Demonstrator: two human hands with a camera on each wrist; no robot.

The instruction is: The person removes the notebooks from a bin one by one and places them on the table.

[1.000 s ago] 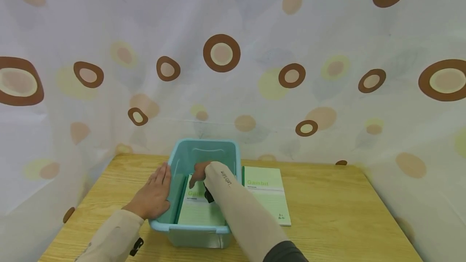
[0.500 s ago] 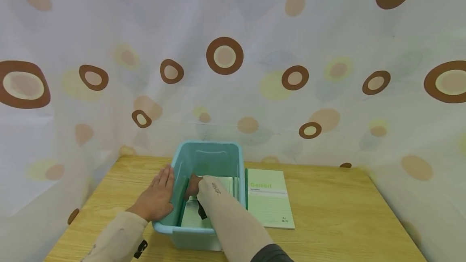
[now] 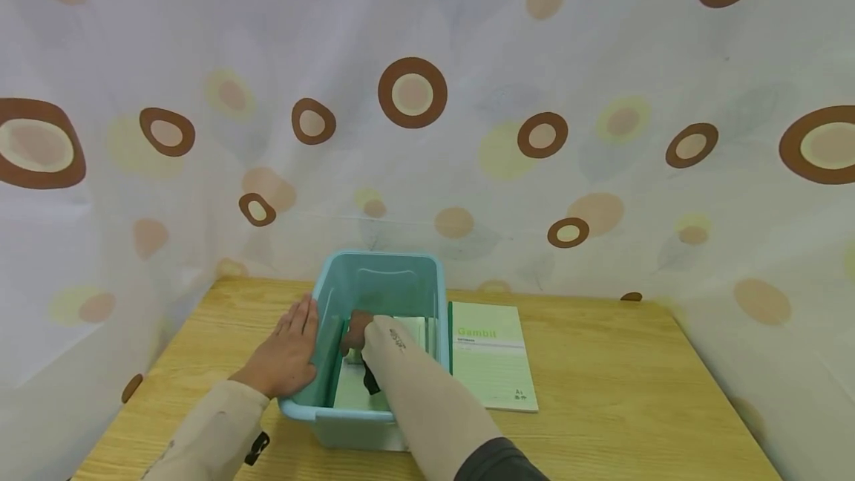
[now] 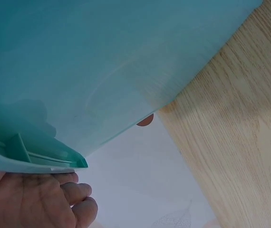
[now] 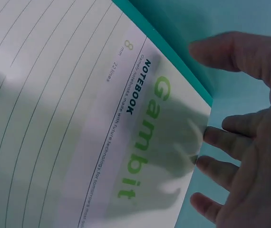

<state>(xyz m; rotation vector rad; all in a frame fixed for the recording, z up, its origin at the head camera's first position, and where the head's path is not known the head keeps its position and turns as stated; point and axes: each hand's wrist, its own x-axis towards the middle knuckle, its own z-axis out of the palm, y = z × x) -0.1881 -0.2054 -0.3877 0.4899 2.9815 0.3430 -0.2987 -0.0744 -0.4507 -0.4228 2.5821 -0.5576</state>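
Observation:
In the head view, a light blue plastic basket stands on the table, with a pale green Gambit notebook lying in it. My left hand rests against the basket's outer left side, fingers straight along the rim. The left wrist view has this hand just under the rim. My right hand is down inside the basket. Seen from the right wrist, its fingers touch or nearly touch the notebook's top edge. The thumb stands apart, beside the dark green spine.
A second Gambit notebook lies flat on the wooden table, just right of the basket. More pale notebook edges show along the basket's right inside wall. A patterned sheet hangs behind the table.
My right hand has moved slightly left and down inside the basket and now covers the notebook's title in the head view. My left hand stays against the basket's side.

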